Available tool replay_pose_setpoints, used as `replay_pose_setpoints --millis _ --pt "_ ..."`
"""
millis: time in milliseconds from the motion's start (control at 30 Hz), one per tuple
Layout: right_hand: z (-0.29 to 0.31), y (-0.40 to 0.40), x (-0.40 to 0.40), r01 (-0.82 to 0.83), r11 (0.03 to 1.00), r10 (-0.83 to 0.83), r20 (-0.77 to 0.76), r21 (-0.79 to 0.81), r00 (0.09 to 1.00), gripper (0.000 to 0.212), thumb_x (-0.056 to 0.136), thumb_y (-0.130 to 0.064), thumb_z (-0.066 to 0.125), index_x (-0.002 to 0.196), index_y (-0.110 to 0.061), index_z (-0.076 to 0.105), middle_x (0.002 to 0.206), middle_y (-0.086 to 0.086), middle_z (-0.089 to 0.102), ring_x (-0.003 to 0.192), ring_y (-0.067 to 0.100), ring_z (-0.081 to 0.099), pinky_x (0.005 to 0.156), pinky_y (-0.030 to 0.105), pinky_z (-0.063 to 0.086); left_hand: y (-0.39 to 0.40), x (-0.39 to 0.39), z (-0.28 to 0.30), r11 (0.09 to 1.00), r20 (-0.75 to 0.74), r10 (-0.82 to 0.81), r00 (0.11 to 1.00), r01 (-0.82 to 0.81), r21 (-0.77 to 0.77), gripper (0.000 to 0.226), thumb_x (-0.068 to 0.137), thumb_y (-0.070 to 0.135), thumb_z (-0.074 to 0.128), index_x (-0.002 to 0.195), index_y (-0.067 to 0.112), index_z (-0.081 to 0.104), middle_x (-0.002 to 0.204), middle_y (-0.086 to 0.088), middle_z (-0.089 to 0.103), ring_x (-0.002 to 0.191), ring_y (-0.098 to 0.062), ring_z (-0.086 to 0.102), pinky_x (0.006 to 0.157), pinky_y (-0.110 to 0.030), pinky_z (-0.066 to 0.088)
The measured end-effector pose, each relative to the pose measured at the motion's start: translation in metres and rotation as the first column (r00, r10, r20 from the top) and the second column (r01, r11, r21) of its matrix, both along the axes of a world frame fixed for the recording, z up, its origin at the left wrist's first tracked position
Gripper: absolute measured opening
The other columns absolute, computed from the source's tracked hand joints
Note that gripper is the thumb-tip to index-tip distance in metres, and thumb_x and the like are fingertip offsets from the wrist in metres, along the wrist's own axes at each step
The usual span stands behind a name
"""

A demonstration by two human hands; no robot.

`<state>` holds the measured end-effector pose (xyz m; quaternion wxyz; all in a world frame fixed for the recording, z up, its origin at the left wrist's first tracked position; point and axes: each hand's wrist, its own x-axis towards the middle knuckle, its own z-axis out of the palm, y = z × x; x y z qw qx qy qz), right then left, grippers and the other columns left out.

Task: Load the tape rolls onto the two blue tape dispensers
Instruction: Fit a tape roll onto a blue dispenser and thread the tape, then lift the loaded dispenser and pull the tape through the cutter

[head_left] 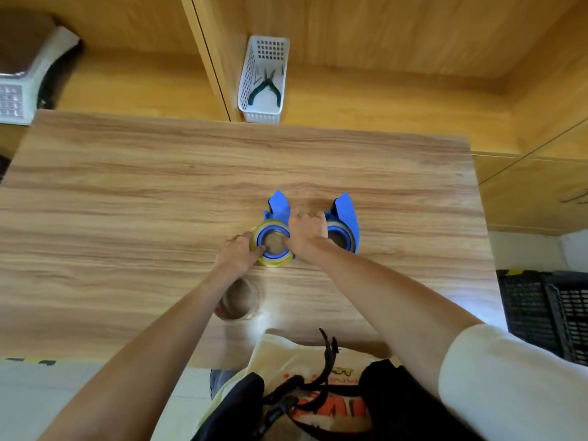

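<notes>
Two blue tape dispensers lie side by side on the wooden table. The left dispenser [277,206] carries a yellowish clear tape roll [274,261] around its blue hub. My left hand [239,253] grips the roll's left edge. My right hand [306,230] rests between the dispensers, pressing on the roll's right side. The right dispenser [347,218] shows a blue hub ring with a clear roll on it, partly hidden by my right hand. Another clear tape roll [238,300] lies flat on the table below my left wrist.
A white basket [264,79] holding green-handled pliers stands on the shelf behind the table's far edge. A white crate [19,90] sits at the far left. A black crate [547,310] is on the floor at the right.
</notes>
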<state>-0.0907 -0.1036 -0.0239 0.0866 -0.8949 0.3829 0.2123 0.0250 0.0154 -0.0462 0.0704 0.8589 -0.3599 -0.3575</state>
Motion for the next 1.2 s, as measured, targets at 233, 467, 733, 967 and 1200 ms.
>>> replay_pose_setpoints --millis 233,467,733,967,1200 --pt "0.004 -0.007 -0.009 0.234 0.945 -0.291 0.263 0.229 0.92 0.066 0.092 -0.042 0.054 0.143 -0.011 0.026 0.099 0.012 0.068 0.088 0.033 0.067 0.06 0.035 0.044 0.007 0.009 0.023 0.887 -0.427 0.224 0.876 -0.364 -0.282 0.065 0.082 0.056 0.065 0.136 0.023 0.05 0.122 -0.001 0.063 0.114 -0.019 0.058 0.1 -0.033 0.043" --pt "0.02 -0.014 -0.006 0.231 0.816 -0.516 0.486 0.53 0.706 0.059 0.082 -0.052 0.061 0.125 -0.02 0.038 0.106 0.012 0.065 0.098 0.035 0.062 0.082 0.051 0.052 -0.004 0.019 0.067 0.78 -0.955 0.035 0.294 -0.605 -0.158 0.054 0.066 0.042 0.083 0.109 0.011 0.074 0.114 -0.009 0.073 0.105 -0.016 0.069 0.096 -0.03 0.053" --pt "0.05 -0.022 -0.029 0.162 0.835 -0.533 0.7 0.526 0.475 0.05 0.089 -0.052 0.051 0.133 -0.034 0.037 0.136 -0.002 0.051 0.117 0.022 0.056 0.097 0.047 0.047 -0.02 -0.007 0.09 0.735 -0.859 0.083 0.506 -0.613 -0.29 0.01 0.094 0.013 0.058 0.101 0.012 0.064 0.081 -0.005 0.077 0.075 -0.015 0.072 0.072 -0.032 0.059" --pt "0.072 -0.024 -0.033 0.081 0.973 -0.222 0.791 0.215 0.57 0.015 0.084 -0.037 0.07 0.092 -0.025 0.072 0.128 -0.002 0.055 0.122 0.017 0.046 0.098 0.035 0.042 -0.022 -0.027 0.09 0.744 -0.765 0.073 0.64 -0.545 -0.386 0.019 0.09 0.031 0.065 0.104 0.017 0.066 0.078 -0.005 0.076 0.07 -0.016 0.07 0.074 -0.036 0.055" --pt "0.078 -0.018 -0.037 0.241 0.957 -0.283 0.711 0.163 0.644 0.011 0.083 -0.033 0.069 0.077 -0.028 0.076 0.131 -0.014 0.056 0.123 0.014 0.044 0.074 0.031 0.045 -0.02 -0.052 0.094 0.684 -0.652 0.153 0.743 -0.555 -0.473 0.033 0.089 0.037 0.067 0.094 0.005 0.068 0.073 -0.007 0.068 0.061 -0.012 0.064 0.057 -0.022 0.051"
